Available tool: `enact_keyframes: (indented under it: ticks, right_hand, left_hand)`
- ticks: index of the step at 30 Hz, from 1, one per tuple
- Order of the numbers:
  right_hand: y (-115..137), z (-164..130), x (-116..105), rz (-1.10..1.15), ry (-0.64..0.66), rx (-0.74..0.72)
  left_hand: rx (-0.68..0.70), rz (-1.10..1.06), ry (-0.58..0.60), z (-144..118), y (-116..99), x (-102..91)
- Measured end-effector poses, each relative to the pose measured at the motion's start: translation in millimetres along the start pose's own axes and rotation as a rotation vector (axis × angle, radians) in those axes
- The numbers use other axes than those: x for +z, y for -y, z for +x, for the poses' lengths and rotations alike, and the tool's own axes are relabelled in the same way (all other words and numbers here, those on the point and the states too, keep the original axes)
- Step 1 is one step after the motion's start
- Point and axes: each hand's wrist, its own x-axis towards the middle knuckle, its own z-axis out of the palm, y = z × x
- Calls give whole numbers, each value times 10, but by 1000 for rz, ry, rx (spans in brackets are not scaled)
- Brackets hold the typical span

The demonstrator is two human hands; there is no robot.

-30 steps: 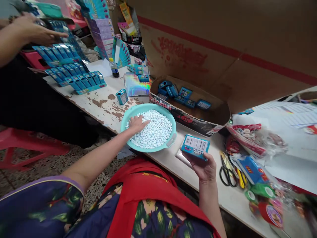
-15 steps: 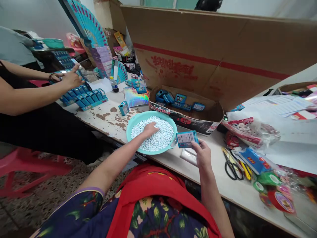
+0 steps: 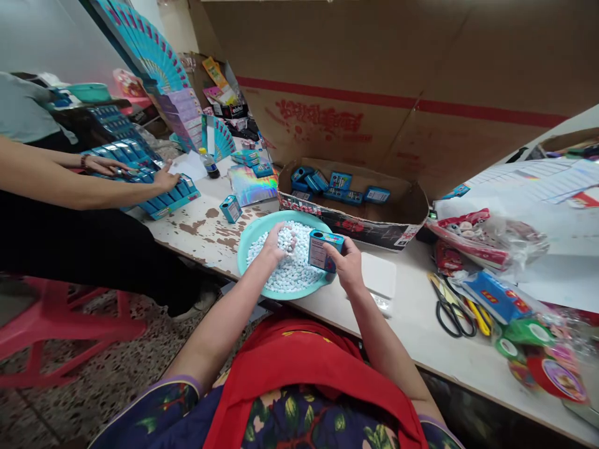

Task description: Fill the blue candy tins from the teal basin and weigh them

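My left hand (image 3: 276, 244) is cupped around a heap of small white pellets (image 3: 287, 239), palm up, just over a turquoise plastic basin (image 3: 242, 257) full of the same pellets. In my right hand (image 3: 349, 265) is a small blue carton (image 3: 320, 252), gripped between thumb and fingers above the basin's right side. A round dark hole shows in the carton's top. Behind the basin, an open cardboard box (image 3: 397, 218) contains several similar blue cartons (image 3: 340, 181). One more blue carton (image 3: 231, 209) stands alone on the table, left of the box.
A flat white device (image 3: 379, 274) lies right of the basin. Farther right are scissors (image 3: 450, 312), a yellow cutter (image 3: 480, 319) and tape rolls (image 3: 556, 377). At left, a co-worker's hands (image 3: 165, 179) touch rows of blue cartons (image 3: 173, 202). A dark drink bottle (image 3: 210, 165) stands nearby.
My left hand has come up out of the pellets with a handful. My right hand has brought the blue carton left, over the basin. The co-worker's hands have lowered onto the cartons.
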Motion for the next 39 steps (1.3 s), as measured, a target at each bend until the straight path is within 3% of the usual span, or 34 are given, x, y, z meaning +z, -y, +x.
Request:
enact_keyframes:
  ticks: [6,12,20,39]
  right_hand:
    - [-38,149,173,-338,106,-170]
    - [25,286,320,-533,178,-209]
    - [4,342,246,-572,186,-140]
    - [40,400,94,-507,166,-78]
  left_hand:
    - [157,-168,61,-97,-206,327]
    - [319,-150,7,10,-189,487]
    - [416,-20,20,101,-85,535]
    - [435,104,38,99,-69,659]
